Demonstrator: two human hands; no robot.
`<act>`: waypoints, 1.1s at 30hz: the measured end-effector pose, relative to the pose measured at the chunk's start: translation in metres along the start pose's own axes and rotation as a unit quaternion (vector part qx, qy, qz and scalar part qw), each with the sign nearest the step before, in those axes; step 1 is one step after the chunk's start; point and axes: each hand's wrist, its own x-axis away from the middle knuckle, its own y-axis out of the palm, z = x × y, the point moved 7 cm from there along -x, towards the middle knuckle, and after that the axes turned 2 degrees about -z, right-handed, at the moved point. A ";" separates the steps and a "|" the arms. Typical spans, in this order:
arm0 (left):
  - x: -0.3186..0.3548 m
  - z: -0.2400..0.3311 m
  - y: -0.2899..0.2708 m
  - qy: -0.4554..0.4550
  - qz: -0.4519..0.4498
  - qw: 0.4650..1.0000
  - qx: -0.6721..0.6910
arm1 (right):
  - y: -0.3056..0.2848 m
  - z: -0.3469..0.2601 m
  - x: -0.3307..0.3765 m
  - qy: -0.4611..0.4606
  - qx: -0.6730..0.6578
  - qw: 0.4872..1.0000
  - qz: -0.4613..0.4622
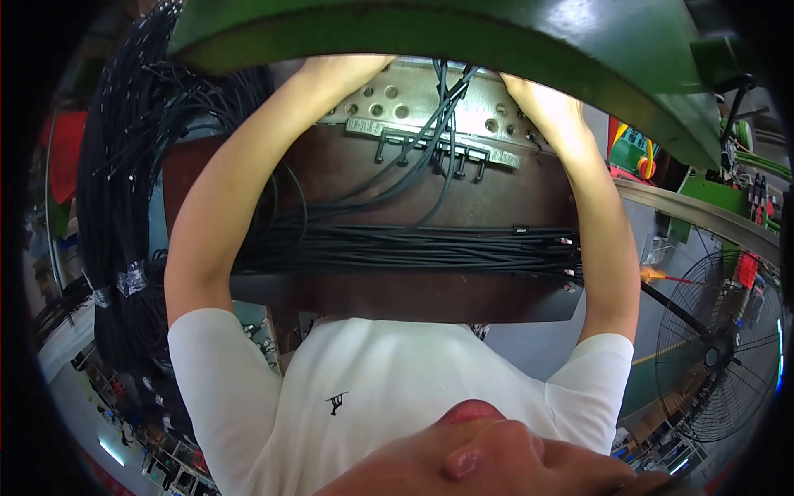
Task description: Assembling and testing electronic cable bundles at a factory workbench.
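Both my arms reach forward under the green machine body. Only the wrist end of my left hand (pixel 362 66) shows, at the left side of a metal plate with holes (pixel 405 103). My right hand (pixel 529 93) is at the plate's right side, and its fingers are likewise hidden beneath the green body (pixel 463 33). Between the hands, several dark cables (pixel 447 124) come down over the plate. They cross a metal bar with black hooks (pixel 434 145) fixed along the plate's near edge. What either hand touches is out of sight.
A bundle of black cables (pixel 397 248) with small end connectors lies across the brown work surface (pixel 496 293) in front of me. More black cables (pixel 124 182) hang in a thick mass at the left. A black floor fan (pixel 711 355) stands at the right.
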 end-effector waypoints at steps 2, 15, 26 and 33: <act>-0.001 -0.001 -0.002 -0.009 0.006 1.000 0.007 | 0.011 0.012 0.005 0.000 0.000 1.000 0.024; 0.060 0.042 -0.072 -0.054 0.028 0.995 0.081 | -0.094 -0.024 0.059 0.141 -0.211 0.965 0.062; 0.369 0.048 0.020 -0.333 -0.383 0.859 0.067 | -0.047 -0.105 0.396 0.400 -0.120 0.894 -0.165; 0.362 0.043 0.024 -0.267 -0.305 0.914 0.024 | -0.044 -0.104 0.404 0.434 -0.159 0.876 -0.135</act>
